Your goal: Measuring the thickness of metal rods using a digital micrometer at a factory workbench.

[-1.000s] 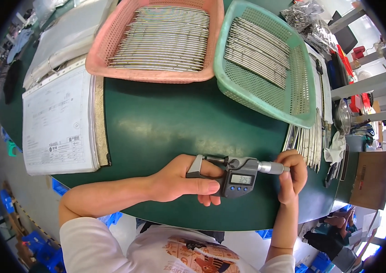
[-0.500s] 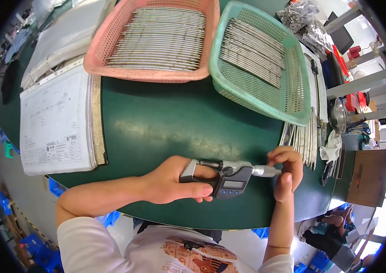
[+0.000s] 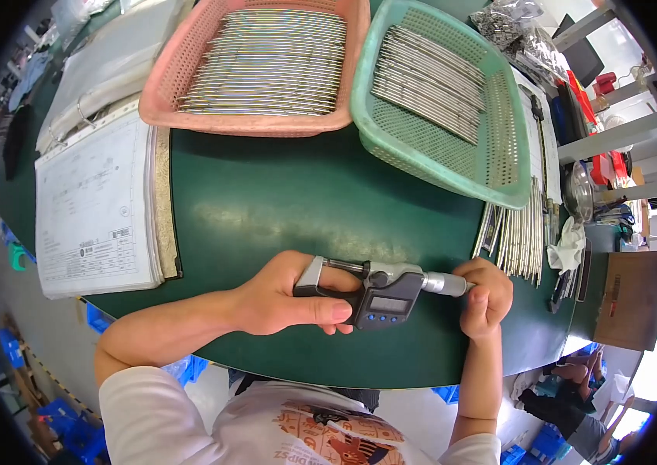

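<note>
A digital micrometer [image 3: 386, 298] with a grey and black frame, a small display and blue buttons is held level above the green table. My left hand [image 3: 290, 298] wraps round its frame, the thumb lying along the black lower part. At the other end, my right hand [image 3: 486, 297] has its fingers closed on the tip of the silver thimble. I see no rod between the measuring faces. Beyond my hands stand a pink basket [image 3: 243, 124] and a green basket [image 3: 437, 172], both holding many thin metal rods.
An open ring binder [image 3: 96, 209] with a printed drawing lies at the left. More metal rods [image 3: 518, 240] lie on the table [image 3: 297, 194] at the right, near a crumpled white cloth [image 3: 569, 246]. A cardboard box [image 3: 629, 301] and another person [image 3: 576, 403] are farther right.
My right hand's fingers have closed in on the thimble end from a looser, spread pose. Both hands and the micrometer have shifted slightly away from me and to the left.
</note>
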Motion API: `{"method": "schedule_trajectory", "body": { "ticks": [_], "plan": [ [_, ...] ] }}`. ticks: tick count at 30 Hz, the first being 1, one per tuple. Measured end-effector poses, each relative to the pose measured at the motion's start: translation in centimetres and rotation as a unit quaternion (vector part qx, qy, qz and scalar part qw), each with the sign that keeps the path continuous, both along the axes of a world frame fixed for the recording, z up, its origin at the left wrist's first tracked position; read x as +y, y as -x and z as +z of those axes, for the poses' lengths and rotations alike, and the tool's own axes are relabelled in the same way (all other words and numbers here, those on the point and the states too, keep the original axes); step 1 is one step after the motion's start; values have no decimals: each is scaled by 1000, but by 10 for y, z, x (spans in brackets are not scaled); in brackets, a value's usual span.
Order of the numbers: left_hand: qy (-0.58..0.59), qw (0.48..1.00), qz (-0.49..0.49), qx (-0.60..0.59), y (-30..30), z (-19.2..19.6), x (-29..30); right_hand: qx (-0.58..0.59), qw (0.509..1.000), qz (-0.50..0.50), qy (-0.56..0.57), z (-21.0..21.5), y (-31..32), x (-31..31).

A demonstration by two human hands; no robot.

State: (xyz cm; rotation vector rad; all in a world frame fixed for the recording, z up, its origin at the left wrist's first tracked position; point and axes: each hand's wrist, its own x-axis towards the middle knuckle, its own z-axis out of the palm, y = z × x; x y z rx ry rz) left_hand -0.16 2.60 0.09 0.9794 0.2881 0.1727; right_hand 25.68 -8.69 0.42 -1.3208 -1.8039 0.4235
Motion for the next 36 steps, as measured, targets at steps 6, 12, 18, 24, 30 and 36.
{"method": "schedule_trajectory", "body": {
  "ticks": [6,12,18,24,30,36],
  "plan": [
    [3,1000,27,12,-1,1,-2,37,996,-63,-55,4,15,9],
    [11,1000,19,15,-1,1,-4,38,998,-45,-28,-1,10,6],
    [13,1000,12,21,0,2,-3,82,995,-44,25,-4,9,0],
    [24,999,24,20,-1,2,-3,119,989,-83,-15,-1,14,4],
    [19,1000,13,21,0,2,-3,106,993,-45,2,2,16,8],
    [20,999,25,21,-2,2,-3,95,990,-25,102,-4,9,-1]
  ]
}}
